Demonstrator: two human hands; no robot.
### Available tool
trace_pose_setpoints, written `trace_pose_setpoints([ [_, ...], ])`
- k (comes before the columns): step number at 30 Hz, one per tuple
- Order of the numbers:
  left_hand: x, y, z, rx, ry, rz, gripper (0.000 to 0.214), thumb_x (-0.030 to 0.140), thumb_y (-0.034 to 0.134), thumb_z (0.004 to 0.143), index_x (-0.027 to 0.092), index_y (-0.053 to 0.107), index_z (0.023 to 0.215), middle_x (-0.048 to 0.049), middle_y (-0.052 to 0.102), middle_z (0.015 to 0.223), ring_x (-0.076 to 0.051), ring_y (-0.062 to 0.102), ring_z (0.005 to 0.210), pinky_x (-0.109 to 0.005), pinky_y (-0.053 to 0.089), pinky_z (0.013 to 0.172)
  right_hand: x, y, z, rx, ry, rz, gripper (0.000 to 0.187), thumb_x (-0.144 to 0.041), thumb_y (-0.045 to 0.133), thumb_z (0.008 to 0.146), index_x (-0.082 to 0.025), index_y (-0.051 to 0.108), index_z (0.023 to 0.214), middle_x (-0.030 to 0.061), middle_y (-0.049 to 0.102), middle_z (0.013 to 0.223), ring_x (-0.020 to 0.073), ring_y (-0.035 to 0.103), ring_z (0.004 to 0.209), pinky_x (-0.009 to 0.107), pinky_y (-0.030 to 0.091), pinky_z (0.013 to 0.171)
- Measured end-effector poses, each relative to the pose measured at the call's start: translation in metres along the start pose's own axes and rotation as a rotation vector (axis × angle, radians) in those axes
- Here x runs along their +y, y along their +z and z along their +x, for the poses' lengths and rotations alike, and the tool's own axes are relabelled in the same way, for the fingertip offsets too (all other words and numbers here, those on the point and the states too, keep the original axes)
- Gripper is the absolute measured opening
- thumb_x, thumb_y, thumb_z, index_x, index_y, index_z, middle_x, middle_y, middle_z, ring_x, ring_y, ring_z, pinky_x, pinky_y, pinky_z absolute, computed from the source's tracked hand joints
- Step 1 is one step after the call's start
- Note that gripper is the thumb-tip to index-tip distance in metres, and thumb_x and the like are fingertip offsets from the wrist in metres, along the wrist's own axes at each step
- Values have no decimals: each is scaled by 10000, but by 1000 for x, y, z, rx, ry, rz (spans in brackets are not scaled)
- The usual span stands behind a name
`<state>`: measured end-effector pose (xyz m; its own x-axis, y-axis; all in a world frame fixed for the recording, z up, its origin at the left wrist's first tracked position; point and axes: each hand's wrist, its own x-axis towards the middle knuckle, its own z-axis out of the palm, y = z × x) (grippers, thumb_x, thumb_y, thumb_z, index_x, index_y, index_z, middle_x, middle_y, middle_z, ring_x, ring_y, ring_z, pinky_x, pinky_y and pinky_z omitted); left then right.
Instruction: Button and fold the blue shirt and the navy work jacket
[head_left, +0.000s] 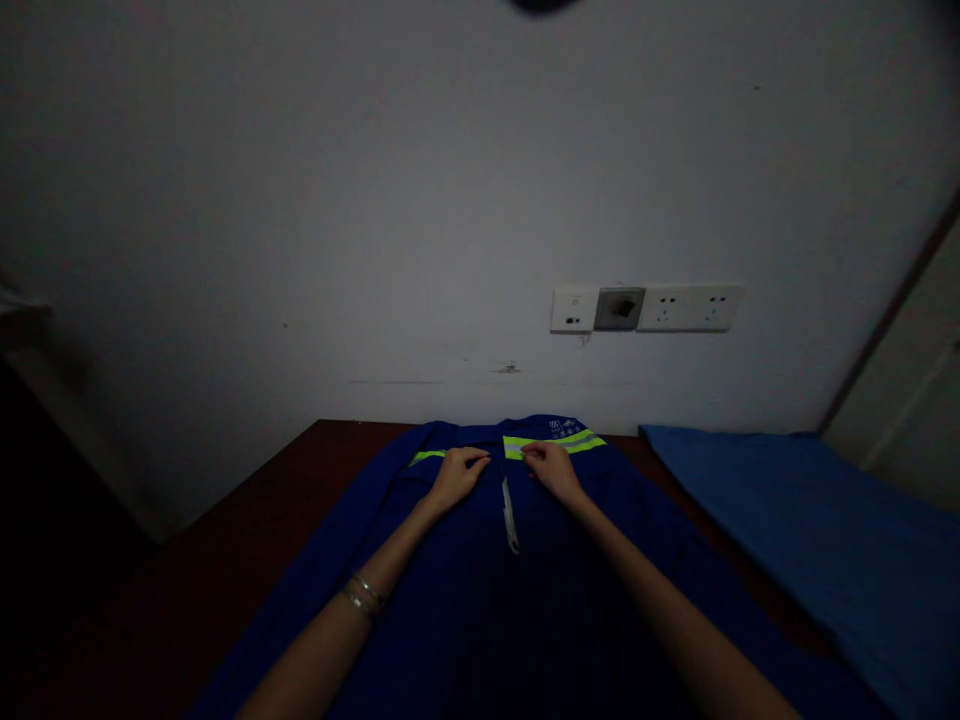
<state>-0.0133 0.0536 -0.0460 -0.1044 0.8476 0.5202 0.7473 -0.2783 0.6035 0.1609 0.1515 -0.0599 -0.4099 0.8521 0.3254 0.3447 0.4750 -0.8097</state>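
A dark blue jacket (472,580) with yellow-green reflective stripes lies spread with its collar toward the wall. My left hand (457,477) is at the left side of its front opening, thumb and fingers pinched on the cloth. On the other side, my right hand (551,468) pinches the jacket front at the reflective stripe (581,441). Between and below the hands shows a narrow pale strip (510,518) along the front; the dim light hides whether it is lining or zip. White print marks the upper right chest.
The jacket rests on a dark red table (330,440) against a pale wall. At the right lies a flat lighter blue cloth (780,520). Wall sockets (686,308) sit above the table. A dark piece of furniture (45,450) stands at the left.
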Motion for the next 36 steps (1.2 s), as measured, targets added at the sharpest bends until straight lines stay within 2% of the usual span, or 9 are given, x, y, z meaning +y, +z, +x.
trace_pose_setpoints([
  [5, 1, 0, 0, 35, -25, -1, 173, 198, 553, 771, 164, 695, 864, -47, 700, 912, -182, 635, 855, -299, 467, 817, -9, 10, -14, -67, -76, -189, 141, -208, 570, 683, -137, 677, 741, 83, 674, 748, 198, 610, 753, 276, 424, 714],
  [11, 2, 1, -1, 42, -33, 6, 173, 195, 557, 767, 169, 694, 870, -44, 701, 907, -186, 637, 853, -306, 477, 806, -24, 18, -30, -87, -145, -679, 282, -374, 515, 776, -147, 656, 867, 121, 641, 941, 219, 577, 904, 271, 411, 740],
  [19, 0, -4, 1, 75, -85, 21, 184, 193, 553, 771, 154, 693, 884, -61, 695, 936, -196, 634, 882, -336, 466, 842, -31, 21, -34, -102, -153, -803, 298, -348, 453, 819, -135, 646, 898, 131, 610, 968, 229, 550, 950, 279, 421, 739],
  [25, -2, -3, 0, 58, -55, 44, 180, 207, 552, 777, 175, 695, 881, -44, 697, 930, -192, 634, 877, -327, 468, 830, -31, 21, -33, -163, -191, -850, 252, -147, 428, 789, -125, 628, 940, 148, 630, 945, 233, 587, 887, 290, 427, 709],
  [28, -4, -2, -1, 32, -6, 80, 182, 209, 540, 790, 179, 694, 882, -44, 699, 918, -184, 636, 857, -305, 471, 796, -26, 17, -29, -131, -162, -796, 300, -125, 427, 766, -118, 613, 1001, 157, 629, 981, 233, 596, 881, 297, 423, 724],
  [31, -6, 1, -1, 10, 42, 123, 178, 197, 535, 796, 183, 696, 871, -40, 703, 891, -175, 639, 820, -287, 465, 767, -17, 12, -21, -31, -31, -491, 353, -131, 487, 688, -115, 625, 1012, 152, 635, 1000, 241, 588, 909, 301, 410, 762],
  [34, -5, 3, -1, 6, 88, 164, 173, 190, 535, 800, 184, 697, 860, -40, 703, 881, -170, 636, 801, -280, 451, 763, -8, 7, -10, 34, 82, -149, 331, -146, 502, 621, -112, 668, 905, 116, 669, 881, 234, 598, 840, 292, 414, 734],
  [36, -4, 4, -2, 3, 116, 198, 176, 198, 529, 809, 184, 695, 865, -42, 702, 887, -171, 631, 804, -281, 440, 770, -4, 5, -4, 32, 98, -47, 275, -170, 474, 619, -115, 681, 792, 81, 676, 764, 208, 603, 740, 271, 423, 673],
])
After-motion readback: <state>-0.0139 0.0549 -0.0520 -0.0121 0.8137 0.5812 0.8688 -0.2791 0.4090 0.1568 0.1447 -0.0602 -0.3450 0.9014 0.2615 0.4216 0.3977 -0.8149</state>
